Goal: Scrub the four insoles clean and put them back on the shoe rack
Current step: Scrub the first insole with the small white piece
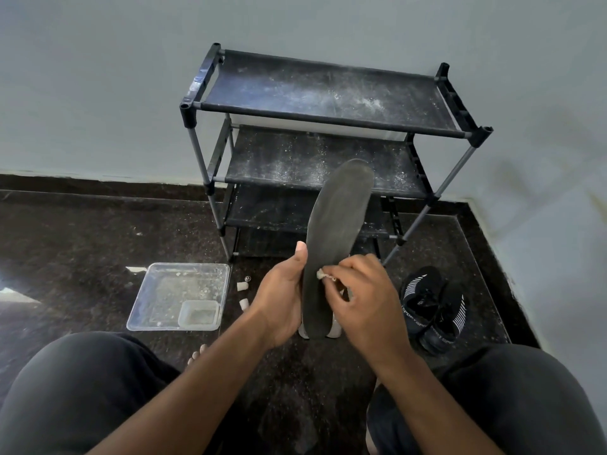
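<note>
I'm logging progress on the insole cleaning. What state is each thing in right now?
Insole: held upright in the air, being rubbed.
Left hand: grips the insole's edge.
Right hand: pinches a small pale scrubbing piece against the insole.
Shoe rack: standing, shelves dusty, no insoles on it.
Clear tray: on the floor, a small tub inside.
Black shoes: lying on the floor, right of the hands.

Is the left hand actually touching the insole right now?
Touching. The head view shows the left hand gripping the dark insole along its left edge, thumb lying up against that edge with no gap.
</note>
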`<action>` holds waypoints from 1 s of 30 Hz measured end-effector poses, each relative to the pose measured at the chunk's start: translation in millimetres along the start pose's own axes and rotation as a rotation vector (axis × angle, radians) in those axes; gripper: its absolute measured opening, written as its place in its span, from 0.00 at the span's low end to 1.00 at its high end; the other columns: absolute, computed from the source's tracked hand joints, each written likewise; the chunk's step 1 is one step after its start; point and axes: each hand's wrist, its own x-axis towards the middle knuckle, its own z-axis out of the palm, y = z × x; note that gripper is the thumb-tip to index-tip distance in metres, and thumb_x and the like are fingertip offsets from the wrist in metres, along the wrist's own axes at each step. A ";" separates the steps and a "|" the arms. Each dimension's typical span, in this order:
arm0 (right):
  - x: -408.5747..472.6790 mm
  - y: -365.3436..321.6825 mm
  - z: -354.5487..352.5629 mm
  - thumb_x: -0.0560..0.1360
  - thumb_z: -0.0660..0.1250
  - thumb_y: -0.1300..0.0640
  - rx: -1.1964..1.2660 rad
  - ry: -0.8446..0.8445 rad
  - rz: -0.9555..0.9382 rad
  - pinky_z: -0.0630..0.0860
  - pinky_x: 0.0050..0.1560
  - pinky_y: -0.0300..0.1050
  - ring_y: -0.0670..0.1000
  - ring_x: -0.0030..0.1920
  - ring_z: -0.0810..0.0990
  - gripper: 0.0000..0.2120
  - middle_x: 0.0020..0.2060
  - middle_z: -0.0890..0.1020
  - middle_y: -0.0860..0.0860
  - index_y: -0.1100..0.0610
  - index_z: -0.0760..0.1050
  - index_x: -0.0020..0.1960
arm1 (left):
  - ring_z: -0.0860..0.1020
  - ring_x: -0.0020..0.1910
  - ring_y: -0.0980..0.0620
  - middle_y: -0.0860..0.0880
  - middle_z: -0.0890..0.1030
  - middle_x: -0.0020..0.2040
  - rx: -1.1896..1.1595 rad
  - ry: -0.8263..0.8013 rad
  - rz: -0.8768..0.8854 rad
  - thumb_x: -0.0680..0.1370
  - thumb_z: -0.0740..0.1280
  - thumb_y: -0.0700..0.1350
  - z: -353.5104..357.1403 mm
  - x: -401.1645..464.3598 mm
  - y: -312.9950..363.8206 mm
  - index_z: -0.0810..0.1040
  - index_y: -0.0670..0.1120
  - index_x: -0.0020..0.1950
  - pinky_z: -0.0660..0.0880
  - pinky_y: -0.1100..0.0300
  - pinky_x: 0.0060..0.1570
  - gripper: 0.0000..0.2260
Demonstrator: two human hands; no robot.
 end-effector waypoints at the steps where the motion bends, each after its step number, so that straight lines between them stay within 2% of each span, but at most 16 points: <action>1: 1.4 2.1 -1.8 0.75 0.74 0.61 -0.010 0.031 0.017 0.73 0.47 0.40 0.47 0.45 0.75 0.05 0.41 0.78 0.47 0.56 0.85 0.50 | 0.80 0.68 0.44 0.39 0.82 0.67 0.016 -0.006 0.004 0.88 0.51 0.57 1.4 -1.1 -1.9 0.77 0.37 0.71 0.73 0.48 0.71 0.28; 4: 4.5 9.7 -5.0 0.74 0.74 0.62 -0.039 0.127 0.050 0.72 0.48 0.37 0.49 0.45 0.76 0.06 0.42 0.79 0.48 0.58 0.85 0.51 | 0.81 0.66 0.44 0.39 0.83 0.65 0.066 -0.020 0.009 0.87 0.52 0.57 3.7 -3.3 -3.9 0.79 0.38 0.69 0.76 0.49 0.66 0.27; 6: 4.4 10.8 -5.1 0.74 0.75 0.61 -0.030 0.145 0.064 0.71 0.48 0.36 0.49 0.45 0.76 0.06 0.42 0.79 0.48 0.58 0.85 0.52 | 0.81 0.66 0.43 0.39 0.82 0.66 0.070 -0.031 0.004 0.87 0.52 0.57 3.7 -4.2 -3.0 0.79 0.38 0.70 0.76 0.48 0.67 0.27; 11: -1.4 2.5 3.7 0.75 0.73 0.59 0.032 -0.080 0.001 0.71 0.46 0.34 0.44 0.44 0.74 0.05 0.40 0.78 0.45 0.56 0.85 0.50 | 0.81 0.66 0.44 0.39 0.83 0.65 0.002 -0.022 0.006 0.88 0.50 0.57 -0.5 -2.8 0.1 0.78 0.37 0.70 0.76 0.51 0.66 0.28; 16: 9.1 14.9 -8.6 0.75 0.74 0.60 0.004 0.124 0.132 0.71 0.48 0.36 0.48 0.46 0.76 0.05 0.41 0.79 0.47 0.56 0.85 0.50 | 0.83 0.62 0.42 0.37 0.83 0.64 0.086 -0.021 -0.024 0.87 0.55 0.56 2.3 -3.4 -6.7 0.81 0.38 0.66 0.81 0.50 0.59 0.26; 18: 9.2 15.2 -10.4 0.75 0.74 0.60 0.001 0.168 0.156 0.72 0.49 0.37 0.48 0.46 0.76 0.05 0.42 0.79 0.48 0.57 0.85 0.51 | 0.81 0.65 0.40 0.36 0.82 0.65 0.095 -0.031 -0.032 0.86 0.57 0.56 3.3 -3.0 -7.4 0.81 0.38 0.67 0.80 0.49 0.60 0.25; 21: 1.7 6.5 -2.9 0.75 0.74 0.59 0.025 0.064 0.104 0.72 0.48 0.36 0.47 0.45 0.75 0.05 0.41 0.79 0.47 0.57 0.84 0.51 | 0.79 0.68 0.40 0.37 0.80 0.68 0.051 -0.048 -0.047 0.86 0.56 0.57 2.4 -2.8 -4.8 0.79 0.38 0.70 0.76 0.46 0.67 0.26; 23: -2.0 2.3 2.4 0.75 0.73 0.58 0.045 -0.048 0.064 0.70 0.48 0.32 0.45 0.45 0.74 0.04 0.41 0.78 0.45 0.56 0.84 0.50 | 0.80 0.68 0.42 0.38 0.81 0.67 0.039 -0.049 -0.061 0.87 0.52 0.57 0.8 -3.6 -2.7 0.77 0.38 0.71 0.75 0.47 0.68 0.27; 25: 0.0 3.2 2.4 0.75 0.73 0.58 0.043 -0.075 0.061 0.68 0.49 0.29 0.44 0.46 0.74 0.04 0.41 0.78 0.45 0.54 0.84 0.50 | 0.80 0.68 0.42 0.38 0.81 0.67 0.038 -0.038 -0.065 0.87 0.52 0.57 0.4 -4.2 -2.2 0.77 0.38 0.71 0.75 0.45 0.69 0.27; 30: 9.9 16.5 -11.2 0.75 0.74 0.58 0.057 0.145 0.210 0.68 0.51 0.28 0.46 0.48 0.76 0.07 0.44 0.80 0.45 0.55 0.83 0.53 | 0.79 0.67 0.37 0.36 0.81 0.66 0.045 -0.034 -0.057 0.87 0.54 0.55 6.5 -5.9 -4.7 0.77 0.38 0.71 0.80 0.47 0.64 0.25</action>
